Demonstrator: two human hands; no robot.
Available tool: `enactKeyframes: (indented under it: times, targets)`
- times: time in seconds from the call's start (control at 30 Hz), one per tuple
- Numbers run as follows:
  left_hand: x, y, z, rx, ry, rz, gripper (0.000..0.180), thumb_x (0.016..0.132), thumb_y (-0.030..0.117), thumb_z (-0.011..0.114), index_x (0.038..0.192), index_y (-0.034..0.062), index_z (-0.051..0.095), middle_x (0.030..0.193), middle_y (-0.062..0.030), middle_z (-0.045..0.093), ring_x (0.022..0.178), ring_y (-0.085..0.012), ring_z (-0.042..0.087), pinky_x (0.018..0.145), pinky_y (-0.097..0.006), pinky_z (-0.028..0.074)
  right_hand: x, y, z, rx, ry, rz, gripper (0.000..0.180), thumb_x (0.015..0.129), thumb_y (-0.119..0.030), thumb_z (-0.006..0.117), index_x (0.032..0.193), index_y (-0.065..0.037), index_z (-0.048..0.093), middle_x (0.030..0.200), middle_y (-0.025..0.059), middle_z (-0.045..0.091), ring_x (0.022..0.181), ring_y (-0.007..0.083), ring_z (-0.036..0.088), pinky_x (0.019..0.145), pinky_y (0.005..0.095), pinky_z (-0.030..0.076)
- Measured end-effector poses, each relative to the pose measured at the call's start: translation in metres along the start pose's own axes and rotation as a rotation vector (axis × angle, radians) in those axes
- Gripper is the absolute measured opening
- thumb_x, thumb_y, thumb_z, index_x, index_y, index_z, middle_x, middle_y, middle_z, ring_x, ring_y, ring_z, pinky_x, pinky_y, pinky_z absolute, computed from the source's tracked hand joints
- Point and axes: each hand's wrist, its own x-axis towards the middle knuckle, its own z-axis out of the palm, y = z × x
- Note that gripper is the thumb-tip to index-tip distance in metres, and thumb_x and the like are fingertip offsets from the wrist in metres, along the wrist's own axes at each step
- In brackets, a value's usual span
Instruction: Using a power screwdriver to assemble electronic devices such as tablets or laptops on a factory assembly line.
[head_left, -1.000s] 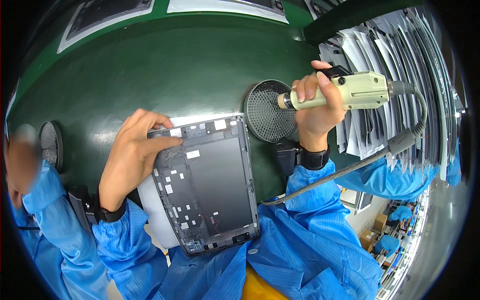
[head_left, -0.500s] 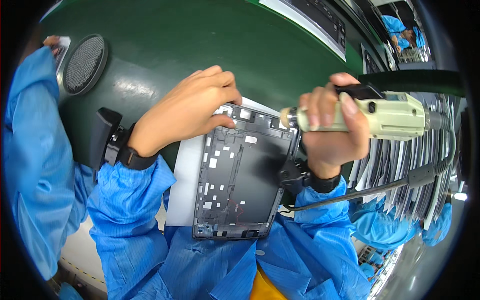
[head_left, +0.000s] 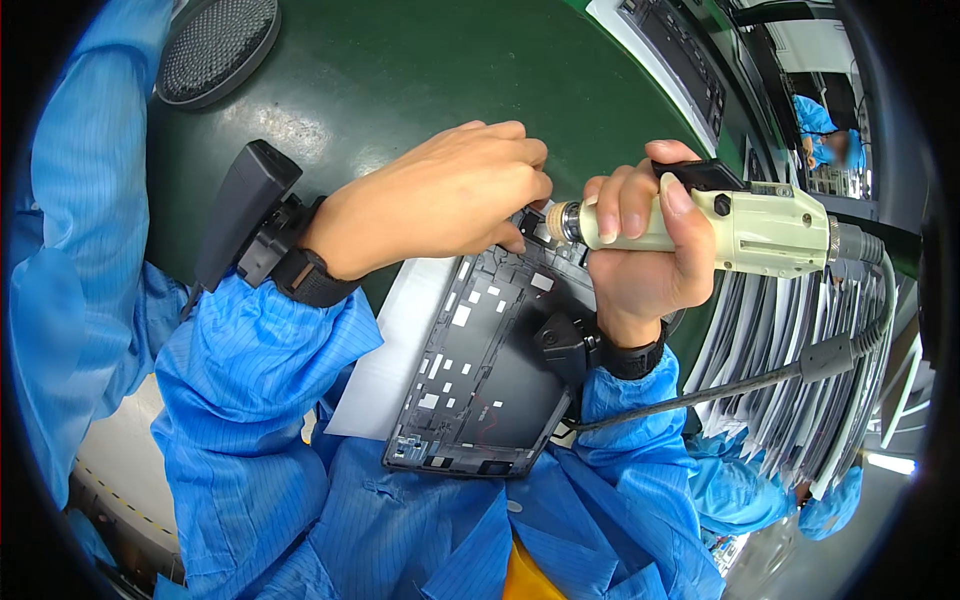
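The head view shows a dark green, slightly shiny table (head_left: 400, 90). On it lies a flat dark tablet frame (head_left: 490, 370) — rectangular, with small white stickers — over a white sheet (head_left: 385, 370). The left hand (head_left: 440, 200) presses curled fingers on the frame's top edge. The right hand (head_left: 640, 250) grips a cream plastic electric screwdriver (head_left: 740, 230) beside it. A round mesh disc (head_left: 215, 45) sits far above the frame.

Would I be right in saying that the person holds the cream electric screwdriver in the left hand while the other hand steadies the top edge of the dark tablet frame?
Not quite: the cream electric screwdriver is in the right hand, not the left. The left hand is the one resting on the top edge of the dark tablet frame, as the head view shows.
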Motion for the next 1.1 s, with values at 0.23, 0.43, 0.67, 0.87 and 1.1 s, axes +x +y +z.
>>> enactKeyframes:
  times: [0.23, 0.43, 0.67, 0.87, 1.1]
  targets:
    - [-0.001, 0.0, 0.0, 0.007, -0.007, 0.007, 0.032, 0.063, 0.016, 0.074, 0.087, -0.0001, 0.06, 0.085, -0.0088, 0.052, 0.085, -0.0268, 0.049, 0.076, -0.037, 0.042, 0.0, -0.001, 0.003, 0.068, -0.056, -0.006, 0.027, 0.081, -0.009, 0.053, 0.1, 0.009, 0.051, 0.058, 0.0075, 0.048, 0.05, 0.0148, 0.047, 0.053, 0.0305, 0.043]
    - [0.001, -0.004, -0.002, 0.022, 0.003, 0.022, 0.027, 0.063, 0.014, 0.073, 0.084, 0.0021, 0.059, 0.085, -0.0081, 0.053, 0.086, -0.0269, 0.049, 0.077, -0.038, 0.041, -0.008, -0.001, 0.018, -0.045, -0.081, 0.022, 0.019, 0.077, -0.005, 0.06, 0.092, 0.004, 0.052, 0.069, 0.0093, 0.053, 0.054, 0.0137, 0.049, 0.052, 0.0267, 0.043]
    - [0.0, 0.01, -0.006, -0.023, 0.034, -0.013, 0.033, 0.065, 0.014, 0.073, 0.092, 0.0015, 0.059, 0.092, -0.0107, 0.053, 0.091, -0.0296, 0.049, 0.08, -0.039, 0.041, -0.008, -0.001, 0.013, -0.058, 0.013, 0.002, 0.017, 0.077, -0.002, 0.061, 0.093, 0.003, 0.058, 0.069, 0.006, 0.057, 0.054, 0.0109, 0.053, 0.049, 0.0233, 0.043]
    - [-0.087, 0.086, -0.023, 0.218, 0.278, -0.502, 0.026, 0.072, 0.021, 0.072, 0.073, 0.0026, 0.054, 0.072, -0.0113, 0.052, 0.067, -0.0304, 0.053, 0.056, -0.038, 0.042, -0.031, -0.069, -0.047, -0.063, 0.341, -0.024, 0.033, 0.086, -0.016, 0.06, 0.113, 0.002, 0.051, 0.059, 0.0026, 0.05, 0.051, 0.0102, 0.051, 0.048, 0.0236, 0.042]
    - [-0.155, 0.138, 0.043, -0.32, 0.196, -0.997, 0.05, 0.074, 0.038, 0.072, 0.099, -0.0033, 0.059, 0.063, -0.0146, 0.063, 0.056, -0.0258, 0.062, 0.056, -0.036, 0.048, -0.12, -0.104, -0.158, -0.797, 0.601, 0.255, 0.022, 0.083, -0.006, 0.059, 0.101, -0.001, 0.049, 0.069, 0.0034, 0.051, 0.055, 0.0102, 0.049, 0.049, 0.0234, 0.04]
